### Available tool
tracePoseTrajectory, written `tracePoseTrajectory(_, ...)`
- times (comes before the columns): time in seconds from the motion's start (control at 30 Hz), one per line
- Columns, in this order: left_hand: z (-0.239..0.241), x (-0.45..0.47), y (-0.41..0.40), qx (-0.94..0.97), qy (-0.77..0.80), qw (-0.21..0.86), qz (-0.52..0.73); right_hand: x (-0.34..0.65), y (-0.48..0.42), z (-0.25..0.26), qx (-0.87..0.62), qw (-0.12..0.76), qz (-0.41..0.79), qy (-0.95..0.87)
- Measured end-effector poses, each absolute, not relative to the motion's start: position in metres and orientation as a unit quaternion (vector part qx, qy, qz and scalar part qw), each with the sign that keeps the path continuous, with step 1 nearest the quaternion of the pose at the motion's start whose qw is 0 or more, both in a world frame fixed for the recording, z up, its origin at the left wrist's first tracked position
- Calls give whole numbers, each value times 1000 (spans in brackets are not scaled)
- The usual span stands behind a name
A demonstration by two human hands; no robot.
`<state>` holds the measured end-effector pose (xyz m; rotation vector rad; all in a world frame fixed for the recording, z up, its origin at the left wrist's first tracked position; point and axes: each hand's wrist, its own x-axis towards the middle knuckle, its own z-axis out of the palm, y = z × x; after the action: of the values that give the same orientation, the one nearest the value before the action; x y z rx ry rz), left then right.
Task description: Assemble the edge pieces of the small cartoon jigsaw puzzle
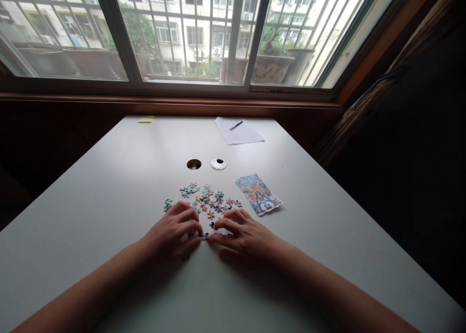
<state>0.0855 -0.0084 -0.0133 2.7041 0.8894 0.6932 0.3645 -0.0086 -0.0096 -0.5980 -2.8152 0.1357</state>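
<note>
Both my hands rest on a white table, fingertips meeting over small joined jigsaw pieces. My left hand has its fingers curled and pinches the pieces from the left. My right hand presses on them from the right with bent fingers. Just beyond my fingers lies a scatter of several loose colourful puzzle pieces. A colourful puzzle picture packet lies to the right of the scatter.
Farther back, the table has a round cable hole with its white cap beside it. A sheet of paper with a pen and a yellow sticky pad lie near the window.
</note>
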Motion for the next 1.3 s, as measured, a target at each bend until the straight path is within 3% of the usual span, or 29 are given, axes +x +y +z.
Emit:
tracePoseTrajectory(0.37, -9, 84, -10, 913, 310, 123, 234, 366, -9, -10, -199, 141, 53, -968)
tracePoseTrajectory(0.8, -3, 78, -14, 937, 258, 93, 219, 386, 9, -10, -266, 379, 65, -884)
tracePoseTrajectory(1.3, -5, 79, -15, 950, 241, 88, 180, 387, 13, -10, -286, 423, 100, -854)
